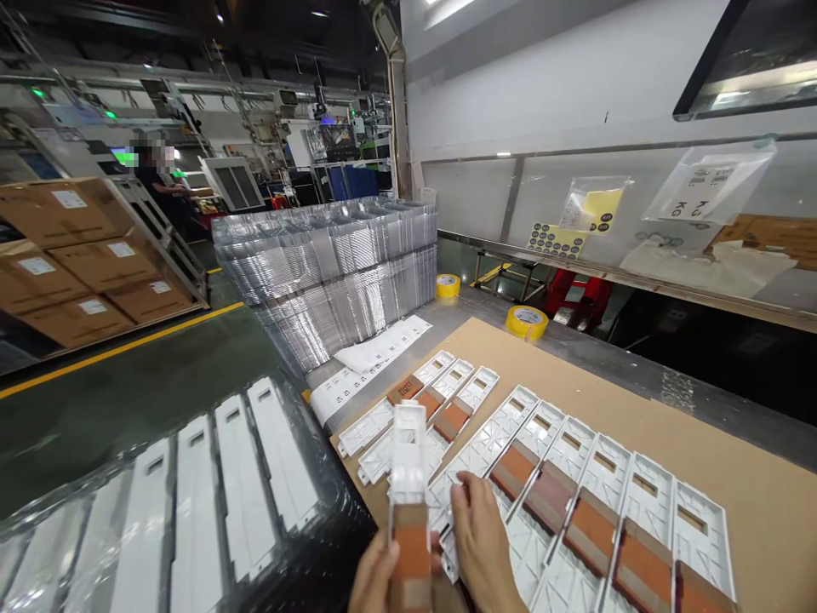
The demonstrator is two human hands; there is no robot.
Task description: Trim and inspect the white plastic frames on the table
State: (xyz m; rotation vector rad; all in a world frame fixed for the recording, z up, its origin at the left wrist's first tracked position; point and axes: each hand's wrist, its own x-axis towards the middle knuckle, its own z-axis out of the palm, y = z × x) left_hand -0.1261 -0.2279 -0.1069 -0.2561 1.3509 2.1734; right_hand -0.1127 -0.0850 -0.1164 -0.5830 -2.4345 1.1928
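Observation:
My left hand grips the near end of a long white plastic part with a brown-orange band, holding it raised and pointing away from me. My right hand rests beside it, fingers curled on the edge of a white part lying on the cardboard sheet. Several more white plastic parts with brown-orange bands lie side by side in a row on that sheet, and others lie further back.
A clear tray of white parts sits at my left. Tall stacks of clear trays stand behind, with label sheets below them. Two yellow tape rolls lie on the metal table. Stacked cartons and a person are far left.

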